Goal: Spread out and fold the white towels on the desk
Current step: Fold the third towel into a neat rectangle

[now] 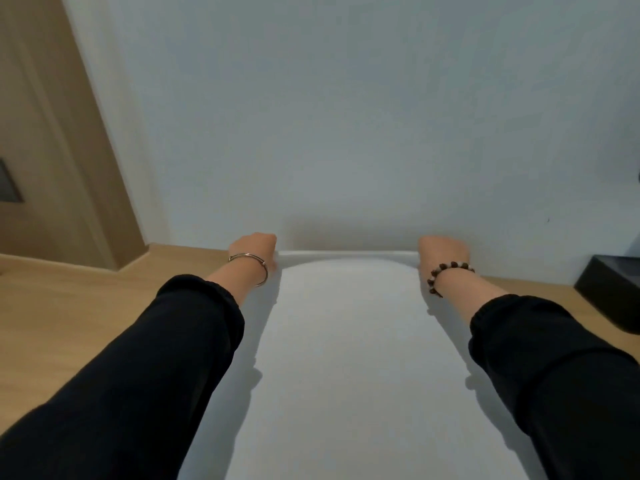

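A pale wall (346, 116) rises just behind the white towel (346, 358), which lies spread lengthwise on the wooden desk (86, 306), with a black box (609, 292) off to the towel's right. The left hand (254, 249) grips the towel's far left corner and the right hand (443, 252) its far right corner, the far edge raised between them; their fingers are hidden.
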{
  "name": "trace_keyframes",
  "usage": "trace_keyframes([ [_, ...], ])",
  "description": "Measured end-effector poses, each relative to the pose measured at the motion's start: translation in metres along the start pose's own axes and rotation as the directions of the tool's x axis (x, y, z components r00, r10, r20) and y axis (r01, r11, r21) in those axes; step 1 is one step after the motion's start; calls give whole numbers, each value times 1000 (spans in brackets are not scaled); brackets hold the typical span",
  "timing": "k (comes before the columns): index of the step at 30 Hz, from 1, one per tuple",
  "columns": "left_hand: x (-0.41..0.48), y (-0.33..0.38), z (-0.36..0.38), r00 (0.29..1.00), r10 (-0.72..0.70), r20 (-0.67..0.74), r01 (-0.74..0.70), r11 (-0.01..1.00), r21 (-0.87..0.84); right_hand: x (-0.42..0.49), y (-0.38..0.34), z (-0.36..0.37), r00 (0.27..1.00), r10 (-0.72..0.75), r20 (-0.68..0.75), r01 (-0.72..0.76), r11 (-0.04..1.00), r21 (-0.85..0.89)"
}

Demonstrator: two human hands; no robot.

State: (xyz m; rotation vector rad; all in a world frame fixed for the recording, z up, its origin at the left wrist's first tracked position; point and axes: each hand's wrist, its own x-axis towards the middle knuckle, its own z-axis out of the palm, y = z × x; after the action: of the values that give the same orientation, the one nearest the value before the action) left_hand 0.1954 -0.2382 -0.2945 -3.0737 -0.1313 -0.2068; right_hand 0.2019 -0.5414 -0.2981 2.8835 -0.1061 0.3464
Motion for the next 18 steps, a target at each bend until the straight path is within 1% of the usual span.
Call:
trace_keyframes([
  [1, 1, 1, -2, 991, -31, -129, 26, 999, -44, 1, 1, -4, 990, 24, -136, -21, 999, 25],
  [2, 3, 2, -6, 970, -54, -238, 35, 996, -84, 5, 3, -9, 970, 40, -242, -27, 998, 55],
  [3, 4, 2, -10, 943, -67, -326, 32, 993, -112, 8, 6, -14, 949, 59, -309, -33, 995, 91],
  [4, 3, 2, -14, 919, -72, -387, 23, 991, -129, 8, 9, -19, 935, 87, -345, -45, 991, 127],
  [6, -4, 1, -16, 891, -62, -451, -1, 990, -138, 5, 14, -24, 917, 116, -382, -60, 986, 155],
  [9, -23, -7, -9, 860, 20, -510, -94, 988, -121, -16, 17, -23, 920, 101, -379, -58, 991, 122],
  [12, -49, -18, -3, 795, 194, -575, -278, 959, -61, -41, 23, -15, 928, 75, -366, -45, 995, 89],
  [15, -79, -26, -1, 731, 366, -576, -433, 901, 23, -68, 30, -6, 935, 29, -353, 11, 994, 110],
  [17, -95, -29, 7, 757, 432, -490, -480, 877, 31, -86, 36, 2, 952, -9, -307, 34, 996, 76],
  [18, -102, -30, 12, 788, 454, -417, -489, 872, 24, -95, 40, 6, 961, -31, -274, 46, 998, 48],
])
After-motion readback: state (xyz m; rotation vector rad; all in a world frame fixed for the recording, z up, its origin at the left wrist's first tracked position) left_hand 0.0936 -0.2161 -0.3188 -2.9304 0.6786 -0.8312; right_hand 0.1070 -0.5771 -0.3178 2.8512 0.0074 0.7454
